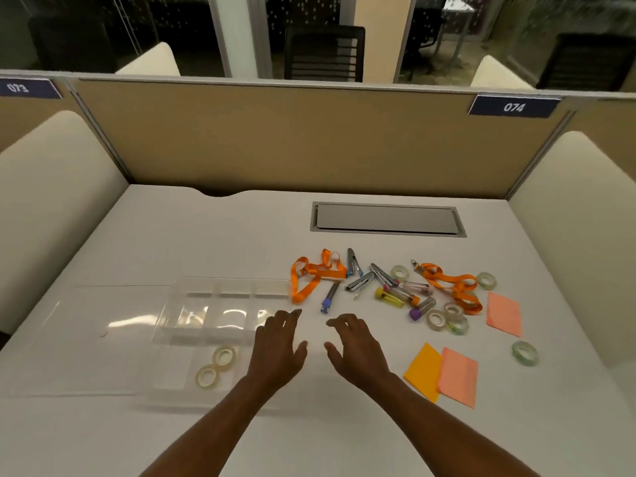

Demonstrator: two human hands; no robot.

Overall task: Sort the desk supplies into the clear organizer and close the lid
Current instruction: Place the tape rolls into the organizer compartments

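White desk point(137, 242), tan partition point(275, 139) behind. Left of centre, clear organizer point(220, 297), lid point(86, 339) lying open flat to its left; two tape rolls point(224, 355) inside a near compartment. Left hand point(278, 349) over the organizer's right end, fingers loosely spread, holding nothing. Right hand point(354, 349) just beside it, likewise spread, holding nothing. Farther back and rightward, loose on the desk: orange lanyards point(309, 273), staplers point(364, 278), capped tubes point(395, 294), other tape rolls point(444, 316), sticky notes point(504, 313).
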